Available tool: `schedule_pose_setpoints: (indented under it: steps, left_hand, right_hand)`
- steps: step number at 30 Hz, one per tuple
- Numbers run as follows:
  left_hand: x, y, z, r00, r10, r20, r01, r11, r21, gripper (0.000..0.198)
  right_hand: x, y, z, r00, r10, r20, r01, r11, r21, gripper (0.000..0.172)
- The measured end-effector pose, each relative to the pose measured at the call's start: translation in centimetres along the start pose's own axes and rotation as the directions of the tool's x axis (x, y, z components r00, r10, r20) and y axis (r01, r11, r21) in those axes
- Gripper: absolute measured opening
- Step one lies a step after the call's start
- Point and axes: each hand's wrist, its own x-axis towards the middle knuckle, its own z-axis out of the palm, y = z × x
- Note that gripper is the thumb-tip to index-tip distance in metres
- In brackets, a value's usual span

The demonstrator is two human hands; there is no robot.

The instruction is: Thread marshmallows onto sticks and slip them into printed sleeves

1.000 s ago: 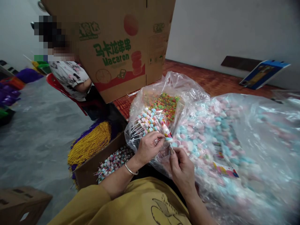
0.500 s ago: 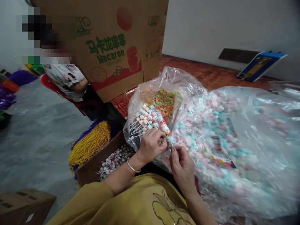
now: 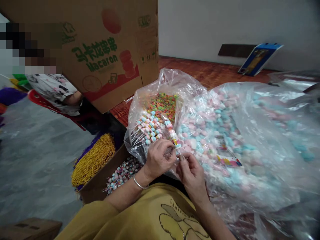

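Observation:
A candy skewer in a clear wrapper (image 3: 170,130), with pink, white and blue pieces, points up and away from my hands. My left hand (image 3: 160,156) is closed on the wrapped skewer near its lower end. Just right of it, my right hand (image 3: 191,170) pinches at the bottom end of the same skewer, thumb against fingers. Beyond my left hand lies a pile of unwrapped candy skewers (image 3: 149,126) with white sticks. Small ring-shaped candies (image 3: 163,104) fill the open plastic bag behind them. Pink, blue and white candies (image 3: 200,136) fill the large bag on the right.
A large cardboard box (image 3: 100,96) stands at the back left, beside a seated person's arm (image 3: 73,99). An open carton at lower left holds wrapped skewers (image 3: 125,171). Gold beaded strands (image 3: 95,160) lie left of it. A blue-framed object (image 3: 261,59) rests near the wall.
The camera view has turned somewhat to the right, so the background sits further left. Both hands remain together at the wrapped skewer's lower end, with my right fingers slightly more curled in.

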Motion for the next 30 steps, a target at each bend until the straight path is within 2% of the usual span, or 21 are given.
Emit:
schedule_pose_setpoints:
  steps: [6,9,11,13,15,16,18,20,22,24,25,26,27,28,29,30]
  left_hand:
    - [0.2,-0.4,0.5,0.998,0.053,-0.017,-0.051,0.993,0.109,0.010]
    - [-0.3,-1.0,0.9,0.999,0.043,-0.027,-0.040,0.992,0.115,0.010]
    - [-0.6,-1.2,1.1,1.000,0.004,0.000,-0.004,0.999,0.045,0.007]
    - [-0.3,-1.3,1.3,0.995,-0.084,-0.058,0.075,0.987,-0.144,0.012]
    - [0.5,-1.1,1.5,0.960,-0.258,-0.107,0.184,0.872,-0.453,0.028]
    - [1.2,-1.0,1.6,0.932,-0.356,-0.071,0.243,0.756,-0.608,0.036]
    - [2.6,-0.5,1.9,0.864,-0.485,0.132,0.388,0.478,-0.788,0.044]
    - [3.7,0.1,2.3,0.797,-0.538,0.273,0.473,0.278,-0.836,0.039]
    - [4.5,0.6,2.9,0.768,-0.570,0.293,0.465,0.182,-0.866,0.029]
    - [4.7,0.9,3.5,0.756,-0.592,0.279,0.435,0.137,-0.890,0.023]
    - [4.7,1.1,3.7,0.748,-0.600,0.284,0.434,0.118,-0.893,0.023]
    - [4.6,1.1,4.0,0.739,-0.605,0.295,0.439,0.100,-0.893,0.024]
    - [4.5,1.2,4.2,0.733,-0.607,0.307,0.445,0.087,-0.891,0.025]
    - [4.4,1.2,4.5,0.730,-0.603,0.320,0.453,0.078,-0.888,0.026]
    - [4.3,1.3,4.7,0.731,-0.594,0.335,0.463,0.072,-0.883,0.028]
    - [4.1,1.3,5.0,0.733,-0.583,0.351,0.475,0.068,-0.878,0.029]
  right_hand:
    - [-0.4,-0.3,-0.2,0.986,-0.166,0.001,0.161,0.954,-0.253,0.025]
    - [-0.4,-0.3,-0.1,0.981,-0.189,-0.045,0.170,0.946,-0.278,0.024]
    - [-0.3,-0.2,-0.2,0.984,-0.159,-0.080,0.136,0.963,-0.231,0.024]
    - [-0.2,-0.2,-0.5,0.987,-0.136,-0.089,0.117,0.975,-0.190,0.024]
    - [-0.2,-0.3,-0.8,0.986,-0.147,-0.078,0.129,0.971,-0.200,0.024]
    - [-0.2,-0.4,-1.0,0.984,-0.165,-0.067,0.145,0.962,-0.230,0.024]
    - [-0.3,-0.5,-1.2,0.975,-0.221,-0.030,0.199,0.924,-0.328,0.025]
    - [-0.4,-0.4,-1.4,0.945,-0.326,0.001,0.287,0.831,-0.476,0.023]
    - [-0.4,-0.1,-1.7,0.865,-0.500,0.030,0.388,0.631,-0.672,0.021]
    - [-0.4,0.4,-2.2,0.740,-0.663,0.115,0.431,0.335,-0.838,0.021]
    - [-0.5,0.6,-2.5,0.688,-0.704,0.175,0.429,0.200,-0.881,0.020]
    - [-0.6,0.8,-2.8,0.658,-0.719,0.223,0.425,0.110,-0.899,0.018]
    - [-0.7,0.9,-3.0,0.651,-0.718,0.246,0.427,0.079,-0.901,0.016]
    - [-0.8,0.9,-3.1,0.667,-0.707,0.235,0.436,0.114,-0.893,0.015]
    - [-1.0,0.9,-3.1,0.706,-0.682,0.190,0.442,0.216,-0.871,0.015]
    - [-1.1,0.9,-3.0,0.767,-0.631,0.117,0.433,0.374,-0.820,0.016]
